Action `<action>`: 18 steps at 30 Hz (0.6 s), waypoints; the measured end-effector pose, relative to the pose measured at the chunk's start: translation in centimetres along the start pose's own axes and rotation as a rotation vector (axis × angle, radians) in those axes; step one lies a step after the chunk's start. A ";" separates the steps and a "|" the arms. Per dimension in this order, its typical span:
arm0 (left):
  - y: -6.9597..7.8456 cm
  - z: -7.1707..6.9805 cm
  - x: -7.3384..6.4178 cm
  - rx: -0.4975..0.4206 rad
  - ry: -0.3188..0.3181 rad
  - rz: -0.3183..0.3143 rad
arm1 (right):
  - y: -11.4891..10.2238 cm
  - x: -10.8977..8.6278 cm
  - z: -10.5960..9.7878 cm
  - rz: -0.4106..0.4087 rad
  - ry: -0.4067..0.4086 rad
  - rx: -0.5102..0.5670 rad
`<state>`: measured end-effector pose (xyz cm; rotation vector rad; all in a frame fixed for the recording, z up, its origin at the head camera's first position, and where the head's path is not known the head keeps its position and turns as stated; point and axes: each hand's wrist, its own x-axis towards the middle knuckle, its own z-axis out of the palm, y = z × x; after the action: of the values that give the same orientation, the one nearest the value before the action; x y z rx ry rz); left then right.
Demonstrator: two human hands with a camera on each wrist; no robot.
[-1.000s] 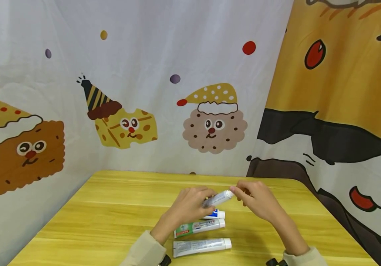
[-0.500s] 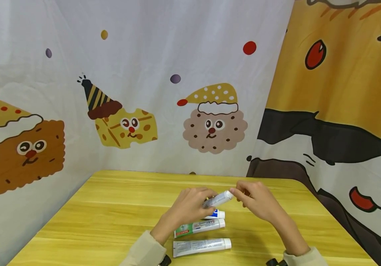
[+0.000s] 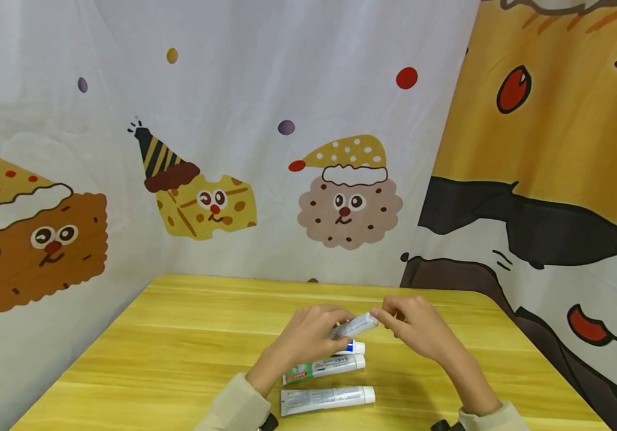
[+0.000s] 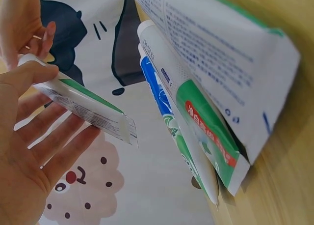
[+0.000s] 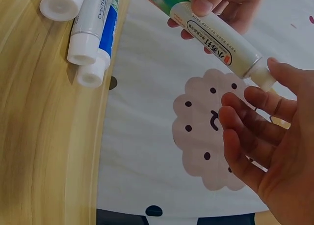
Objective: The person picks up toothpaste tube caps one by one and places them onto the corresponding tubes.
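Note:
Above the table, my left hand [image 3: 308, 332] grips a toothpaste tube [image 3: 356, 325] by its body, thumb on one side and fingers on the other. The tube is tilted, with its cap end up to the right. My right hand [image 3: 422, 329] pinches the white cap [image 5: 261, 78] between thumb and index finger; its other fingers are loosely bent. Below lie a white toothpaste tube [image 3: 327, 400], a green-and-white tube [image 3: 335, 365] and a blue-capped-end tube with a white cap [image 3: 359, 348], partly hidden behind the left hand. Their caps point right.
The tubes lie in a row on a yellow wooden table [image 3: 179, 347]. A white cloth backdrop [image 3: 222, 90] with cartoon prints hangs behind the table's far edge. A yellow-and-black printed cloth [image 3: 524, 197] hangs at the right.
Both hands stay nearly in place around the held tube. The right fingertips now cover more of its cap. The head view has shifted very slightly.

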<state>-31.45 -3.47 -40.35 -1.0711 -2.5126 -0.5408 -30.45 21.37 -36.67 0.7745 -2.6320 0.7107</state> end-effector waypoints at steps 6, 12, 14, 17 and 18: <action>0.1 0.0 0.1 -0.006 -0.008 -0.020 | 0.0 0.1 0.1 -0.018 0.003 0.009; 0.1 -0.1 0.1 -0.001 -0.012 -0.013 | 0.0 0.1 0.0 -0.045 0.000 0.021; 0.1 -0.1 0.1 -0.006 -0.018 -0.014 | 0.0 0.0 0.1 -0.044 -0.004 0.021; 0.1 -0.2 0.0 -0.013 -0.026 -0.021 | 0.0 0.0 0.1 -0.042 -0.009 0.024; 0.1 -0.2 0.0 -0.017 -0.027 -0.024 | 0.0 0.0 0.2 -0.043 -0.009 0.024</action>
<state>-31.37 -3.51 -40.20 -1.0631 -2.5518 -0.5593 -30.48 21.28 -36.82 0.8409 -2.6113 0.7298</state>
